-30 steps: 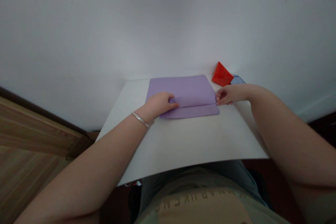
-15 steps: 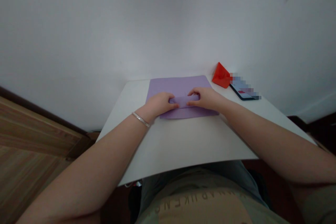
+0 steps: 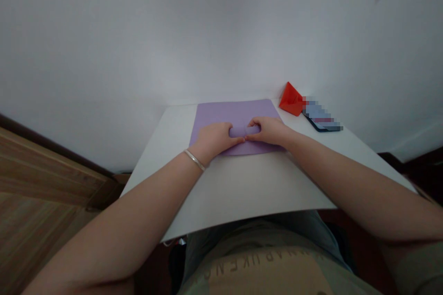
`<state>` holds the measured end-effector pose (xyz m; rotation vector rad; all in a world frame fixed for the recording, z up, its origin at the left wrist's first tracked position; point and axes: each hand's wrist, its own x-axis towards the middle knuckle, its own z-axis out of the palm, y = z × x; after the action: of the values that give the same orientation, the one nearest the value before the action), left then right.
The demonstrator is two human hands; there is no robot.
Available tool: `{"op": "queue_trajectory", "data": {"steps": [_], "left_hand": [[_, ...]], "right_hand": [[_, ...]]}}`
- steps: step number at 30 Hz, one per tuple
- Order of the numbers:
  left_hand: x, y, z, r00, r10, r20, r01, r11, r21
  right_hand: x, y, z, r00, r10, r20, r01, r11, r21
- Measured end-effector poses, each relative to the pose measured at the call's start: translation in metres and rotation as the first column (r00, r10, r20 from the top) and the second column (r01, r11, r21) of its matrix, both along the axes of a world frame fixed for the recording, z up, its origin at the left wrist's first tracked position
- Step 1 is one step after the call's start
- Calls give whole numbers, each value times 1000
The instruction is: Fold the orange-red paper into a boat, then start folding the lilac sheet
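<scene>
A folded strip of purple paper (image 3: 244, 132) is held between both hands above a flat purple mat or sheet (image 3: 237, 109). On its left end, my left hand (image 3: 218, 136) has thumb and fingers closed around the near and far edges. My right hand (image 3: 269, 129) pinches the right end in the same way. The two thumb tips almost meet at the strip's near edge. Parts of the strip's ends are hidden by the fingers, and its colour nearly blends with the sheet below.
The white table (image 3: 249, 189) stands against a pale wall. A folded red paper piece (image 3: 291, 100) lies at the back right, beside a phone (image 3: 321, 117) with a blurred screen. To the left is a wooden panel (image 3: 44, 193).
My left hand has slid right along the strip, bringing its thumb close to the right thumb. Less of the purple strip shows between the hands. My right hand has barely moved.
</scene>
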<state>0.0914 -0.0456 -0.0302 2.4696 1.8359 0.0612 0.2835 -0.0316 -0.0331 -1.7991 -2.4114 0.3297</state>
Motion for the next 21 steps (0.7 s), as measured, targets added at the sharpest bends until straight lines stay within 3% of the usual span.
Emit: {"op": "queue_trajectory", "data": {"steps": [12,16,21], "left_hand": [[4,-2,5,998,65,13,-64,997,-51],[4,-2,5,998,60,17,-59,997,-58],[6,-5,3,997,79,0,-79,997,-15]], "right_hand": [[4,1,14,991,-55,118,70,989,-127],[8,3,13,996,-58,60,67,986,-154],[7,5,10,993,-66,102,75,993,-87]]}}
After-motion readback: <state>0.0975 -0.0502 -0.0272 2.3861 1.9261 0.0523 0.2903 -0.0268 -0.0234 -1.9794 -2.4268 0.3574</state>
